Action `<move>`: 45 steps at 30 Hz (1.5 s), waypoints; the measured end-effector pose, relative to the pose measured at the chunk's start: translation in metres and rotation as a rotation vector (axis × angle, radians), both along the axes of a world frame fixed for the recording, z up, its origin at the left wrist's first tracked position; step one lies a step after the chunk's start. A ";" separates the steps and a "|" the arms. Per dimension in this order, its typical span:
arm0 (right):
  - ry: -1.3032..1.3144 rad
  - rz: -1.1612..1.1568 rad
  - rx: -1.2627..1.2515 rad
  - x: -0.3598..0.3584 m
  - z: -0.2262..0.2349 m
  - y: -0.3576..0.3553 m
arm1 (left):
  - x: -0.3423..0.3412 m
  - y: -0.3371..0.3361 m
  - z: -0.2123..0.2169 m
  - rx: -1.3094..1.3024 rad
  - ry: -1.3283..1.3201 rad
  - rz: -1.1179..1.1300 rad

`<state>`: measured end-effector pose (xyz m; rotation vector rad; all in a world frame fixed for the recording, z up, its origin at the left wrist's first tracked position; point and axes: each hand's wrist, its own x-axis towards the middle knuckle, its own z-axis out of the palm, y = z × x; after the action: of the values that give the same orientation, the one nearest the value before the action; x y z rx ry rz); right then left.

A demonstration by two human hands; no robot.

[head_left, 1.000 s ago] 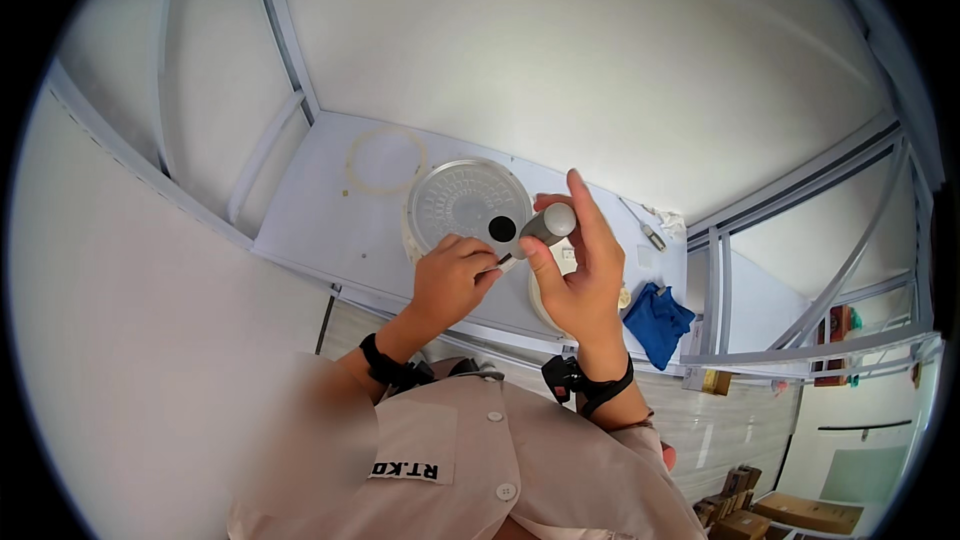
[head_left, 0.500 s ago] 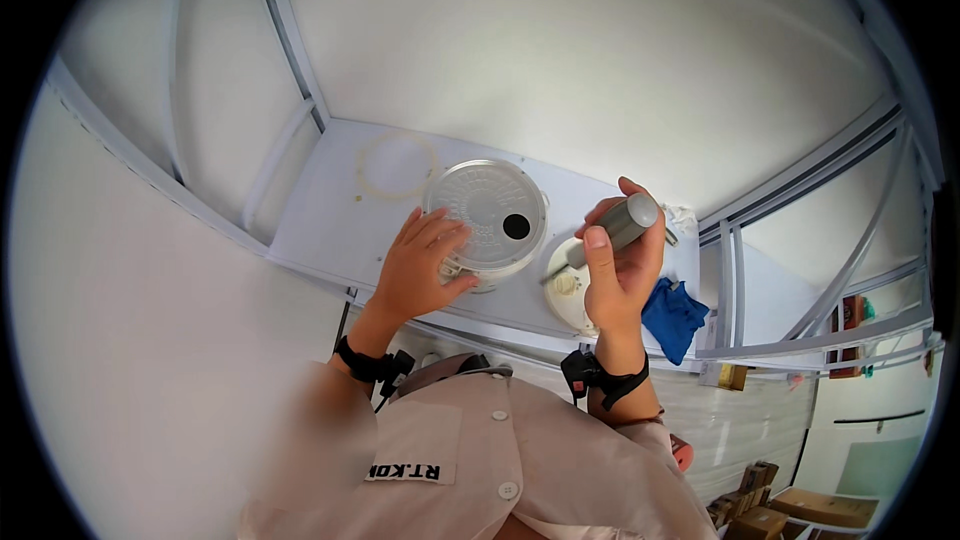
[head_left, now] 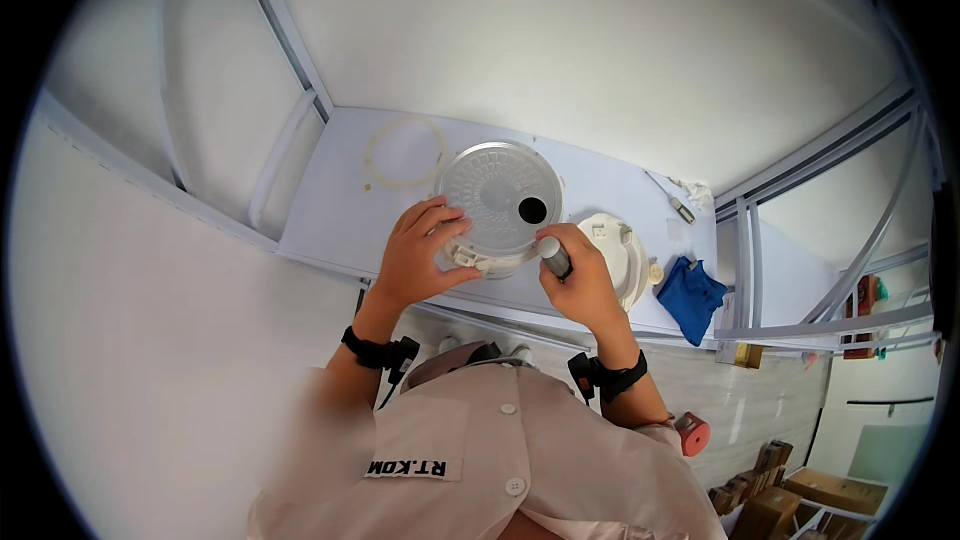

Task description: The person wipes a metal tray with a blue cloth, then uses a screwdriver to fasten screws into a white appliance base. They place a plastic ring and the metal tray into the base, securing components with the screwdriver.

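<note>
A round white appliance stands on the table with a flat silver metal disc on top; a black round spot marks the disc. My left hand grips its near left edge, fingers on the disc's rim and thumb low against the side. Beside the near right edge, my right hand is closed round the grey handle of a screwdriver. The handle's end faces up; the shaft and tip are hidden. A white round cover lies just right of this hand.
A blue cloth hangs over the table's front right edge, with a small cream round part beside it. Farther back lies a second screwdriver. A thin pale ring lies at the back left. Metal frame posts border the table.
My right hand has brought the screwdriver left and down to the appliance's near right edge, turning its handle end upward. My left hand has settled onto the rim. The view has shifted slightly.
</note>
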<state>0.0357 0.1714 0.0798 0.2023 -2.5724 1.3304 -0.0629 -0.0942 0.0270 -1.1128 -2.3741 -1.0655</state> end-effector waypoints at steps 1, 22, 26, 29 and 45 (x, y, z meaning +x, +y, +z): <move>0.040 0.022 0.011 -0.001 -0.006 -0.001 | 0.000 0.001 -0.004 0.016 0.006 0.007; 0.123 -0.111 0.045 -0.014 -0.035 0.024 | 0.027 0.050 -0.021 0.021 0.131 0.055; 0.177 -0.161 0.053 -0.012 -0.036 0.029 | 0.036 0.064 -0.020 0.025 0.128 0.116; 0.312 -0.175 0.042 -0.014 -0.034 0.038 | 0.041 0.075 -0.018 0.002 0.151 0.157; 0.200 -0.178 -0.479 0.037 -0.001 0.120 | 0.069 0.149 0.008 0.106 0.045 -0.151</move>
<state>0.0723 0.2916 0.0790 0.0160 -1.9899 1.7046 0.0056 0.0552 0.0346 -1.2794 -2.2004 -1.1885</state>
